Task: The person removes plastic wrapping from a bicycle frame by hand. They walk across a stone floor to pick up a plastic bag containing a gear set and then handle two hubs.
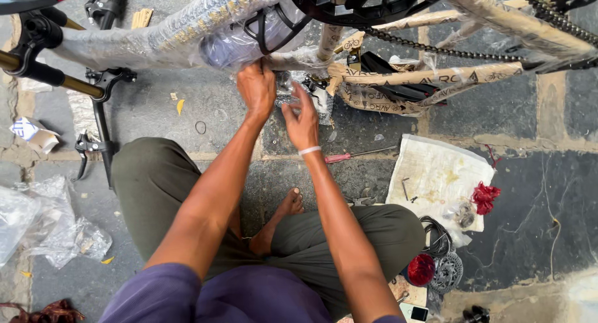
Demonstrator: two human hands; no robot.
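The person is sitting cross-legged on the stone floor (pixel 536 192), working under a bicycle frame (pixel 187 30) that is wrapped in clear plastic and brown paper. The step in hand appears to be stripping the protective wrapping near the crank area.

The left hand (pixel 256 89) is reaching up to the frame's underside; its fingers are curling closed on the plastic wrapping (pixel 237 46) there. The right hand (pixel 303 118) is standing just beside it, fingers loosely spread, their tips touching a crumpled bit of clear wrapping (pixel 288 92); whether they are pinching it cannot be told.

The frame's long axis is running left to right across the top of the view, with the fork and brake lever (pixel 93 145) at the left and the chain (pixel 436 49) trailing to the right.

In my judgement, the next move is calling for a firm pull downward, away from the tube, with the other hand steadying the frame.

A red-handled screwdriver (pixel 349 155) is lying on the floor near the right forearm; small parts are resting on a sheet of paper (pixel 436 173) further right.
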